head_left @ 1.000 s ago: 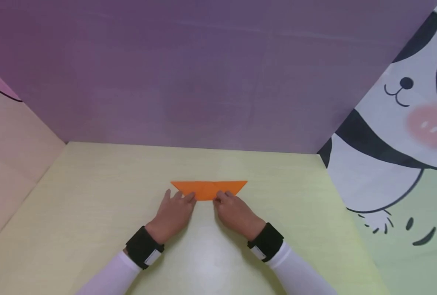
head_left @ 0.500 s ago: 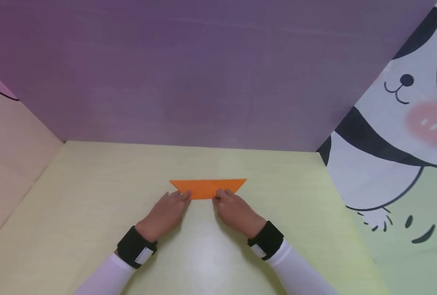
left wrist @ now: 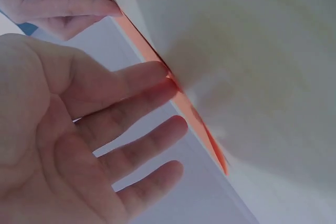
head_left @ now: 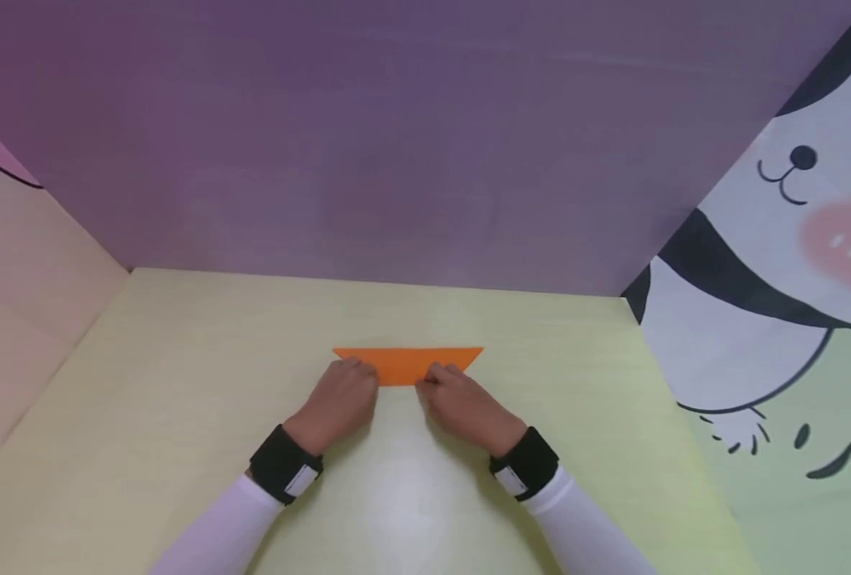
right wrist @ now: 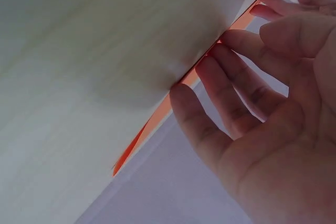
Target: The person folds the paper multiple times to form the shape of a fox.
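Note:
A folded strip of orange paper (head_left: 404, 367) lies flat on the table, its long edge away from me and its ends slanting to points. My left hand (head_left: 339, 403) covers its left part, fingertips on the paper near the front edge. In the left wrist view these fingers (left wrist: 152, 135) are extended, two of them right at the orange strip (left wrist: 139, 40). On the right part, the fingertips of my right hand (head_left: 469, 411) press along the front edge. The right wrist view has its fingers (right wrist: 197, 124) slightly bent, the thumb apart from the paper (right wrist: 157, 116).
The pale wooden table (head_left: 203, 343) ends at a purple panel (head_left: 368, 160) behind. A pinkish panel (head_left: 23, 279) stands at the left, and a panda-printed panel (head_left: 734, 359) at the right. Black bands (head_left: 286, 463) sit on both wrists over white sleeves.
My left hand slid outward to the left along the paper, then came back slightly inward with its fingers more bent. The right hand and the paper stay nearly in place.

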A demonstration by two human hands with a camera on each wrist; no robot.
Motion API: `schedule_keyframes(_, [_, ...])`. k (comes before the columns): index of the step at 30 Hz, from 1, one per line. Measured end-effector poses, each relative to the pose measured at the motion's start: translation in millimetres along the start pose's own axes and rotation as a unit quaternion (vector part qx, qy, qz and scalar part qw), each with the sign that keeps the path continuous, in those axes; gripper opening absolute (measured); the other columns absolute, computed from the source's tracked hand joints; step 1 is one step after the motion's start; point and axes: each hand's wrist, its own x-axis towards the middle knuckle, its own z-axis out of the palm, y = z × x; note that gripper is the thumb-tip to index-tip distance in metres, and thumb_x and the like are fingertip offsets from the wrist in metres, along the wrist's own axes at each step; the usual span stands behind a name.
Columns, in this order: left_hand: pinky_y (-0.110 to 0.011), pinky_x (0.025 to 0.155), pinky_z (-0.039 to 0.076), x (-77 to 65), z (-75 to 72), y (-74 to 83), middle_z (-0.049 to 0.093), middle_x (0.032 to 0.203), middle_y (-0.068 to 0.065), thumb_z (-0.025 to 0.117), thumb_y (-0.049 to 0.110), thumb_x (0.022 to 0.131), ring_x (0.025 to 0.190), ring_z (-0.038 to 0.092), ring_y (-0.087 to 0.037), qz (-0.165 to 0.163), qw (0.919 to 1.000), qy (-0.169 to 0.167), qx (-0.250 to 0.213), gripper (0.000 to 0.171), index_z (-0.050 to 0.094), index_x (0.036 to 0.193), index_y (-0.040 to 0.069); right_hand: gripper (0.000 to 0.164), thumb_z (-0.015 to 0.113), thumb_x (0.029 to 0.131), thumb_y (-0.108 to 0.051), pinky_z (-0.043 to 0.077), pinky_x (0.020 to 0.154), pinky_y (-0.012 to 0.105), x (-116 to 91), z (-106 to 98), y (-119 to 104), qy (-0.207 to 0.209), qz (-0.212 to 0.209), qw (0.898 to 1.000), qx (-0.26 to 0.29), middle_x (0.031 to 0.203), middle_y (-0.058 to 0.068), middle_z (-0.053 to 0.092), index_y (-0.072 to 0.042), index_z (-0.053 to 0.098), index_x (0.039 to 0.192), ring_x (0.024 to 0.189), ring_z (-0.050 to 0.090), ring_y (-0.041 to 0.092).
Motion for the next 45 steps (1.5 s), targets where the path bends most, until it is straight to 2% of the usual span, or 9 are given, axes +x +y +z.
schedule_keyframes(3, [-0.032, 0.059, 0.044, 9.8, -0.5, 2.3, 0.058, 0.071, -0.004, 0.058, 0.002, 0.083, 0.064, 0.049, -0.020, 0.028, 0.9989, 0.029, 0.024, 0.012, 0.067, 0.076, 0.005, 0.024, 0.059, 0.090, -0.005, 0.047, 0.076, 0.024, 1, -2, 4, -0.004, 0.004, 1.000, 0.028, 0.098, 0.004, 0.059, -0.007, 0.070, 0.111, 0.084, 0.053, 0.018])
schedule_keyframes(7, [-0.031, 0.071, 0.053, 22.9, 2.5, 2.5, 0.068, 0.094, -0.008, 0.057, 0.002, 0.088, 0.081, 0.062, -0.022, 0.068, 0.9967, 0.041, 0.018, 0.016, 0.070, 0.096, 0.002, 0.028, 0.056, 0.091, -0.003, 0.048, 0.084, 0.028, 2, -3, 8, -0.010, 0.010, 0.997, 0.078, 0.104, 0.007, 0.061, -0.005, 0.069, 0.116, 0.094, 0.057, 0.021])
schedule_keyframes(12, [-0.032, 0.085, 0.053, 35.8, 8.3, -2.1, 0.064, 0.125, -0.007, 0.056, 0.000, 0.091, 0.100, 0.063, -0.023, 0.100, 0.9947, -0.013, -0.021, 0.028, 0.066, 0.116, 0.005, 0.027, 0.055, 0.093, -0.005, 0.049, 0.090, 0.032, 2, -2, 12, -0.020, 0.021, 0.992, 0.125, 0.110, 0.009, 0.061, -0.005, 0.068, 0.117, 0.103, 0.058, 0.022])
schedule_keyframes(22, [-0.026, 0.074, 0.049, 37.1, 14.8, -14.9, 0.068, 0.118, -0.002, 0.059, -0.001, 0.091, 0.085, 0.055, -0.018, 0.098, 0.9919, -0.064, -0.050, 0.027, 0.068, 0.114, 0.010, 0.034, 0.050, 0.096, -0.004, 0.047, 0.098, 0.035, 5, 2, 13, -0.071, 0.032, 0.971, 0.226, 0.123, 0.010, 0.058, -0.005, 0.062, 0.127, 0.116, 0.053, 0.023])
schedule_keyframes(29, [-0.027, 0.080, 0.053, 43.0, 15.8, -14.0, 0.065, 0.126, -0.004, 0.059, -0.001, 0.091, 0.094, 0.059, -0.020, 0.100, 0.9919, -0.063, -0.047, 0.031, 0.067, 0.119, 0.010, 0.036, 0.046, 0.101, -0.016, 0.039, 0.109, 0.039, -1, 4, 33, -0.134, 0.081, 0.933, 0.325, 0.136, 0.002, 0.049, -0.014, 0.055, 0.136, 0.129, 0.044, 0.019])
schedule_keyframes(33, [-0.027, 0.080, 0.053, 45.3, 16.5, -11.4, 0.067, 0.123, -0.003, 0.061, 0.002, 0.091, 0.093, 0.058, -0.020, 0.090, 0.9919, -0.068, -0.059, 0.030, 0.067, 0.119, 0.009, 0.034, 0.048, 0.101, -0.018, 0.041, 0.107, 0.040, -4, 5, 45, -0.116, 0.126, 0.917, 0.360, 0.135, -0.002, 0.053, -0.015, 0.058, 0.133, 0.127, 0.049, 0.017])
schedule_keyframes(36, [-0.027, 0.077, 0.052, 46.6, 16.8, -10.3, 0.068, 0.118, -0.002, 0.062, 0.003, 0.090, 0.089, 0.057, -0.019, 0.083, 0.9919, -0.064, -0.072, 0.029, 0.067, 0.118, 0.010, 0.040, 0.050, 0.099, -0.022, 0.044, 0.103, 0.041, -6, 2, 52, -0.097, 0.196, 0.921, 0.322, 0.137, 0.005, 0.050, -0.012, 0.052, 0.138, 0.122, 0.051, 0.021])
schedule_keyframes(40, [-0.027, 0.075, 0.050, 48.3, 18.1, -9.9, 0.068, 0.116, -0.001, 0.061, -0.001, 0.089, 0.087, 0.056, -0.018, 0.079, 0.9914, -0.061, -0.084, 0.030, 0.067, 0.116, 0.010, 0.046, 0.054, 0.097, -0.030, 0.047, 0.092, 0.045, -6, -2, 63, -0.098, 0.281, 0.941, 0.159, 0.136, 0.015, 0.048, -0.007, 0.052, 0.136, 0.115, 0.047, 0.032])
schedule_keyframes(45, [-0.027, 0.077, 0.049, 49.2, 19.6, -9.6, 0.068, 0.118, 0.000, 0.059, -0.004, 0.087, 0.088, 0.056, -0.018, 0.080, 0.9906, -0.057, -0.095, 0.033, 0.067, 0.116, 0.011, 0.032, 0.059, 0.093, -0.036, 0.047, 0.078, 0.041, -3, -3, 74, -0.099, 0.316, 0.940, 0.078, 0.113, 0.014, 0.055, -0.007, 0.063, 0.107, 0.098, 0.047, 0.032])
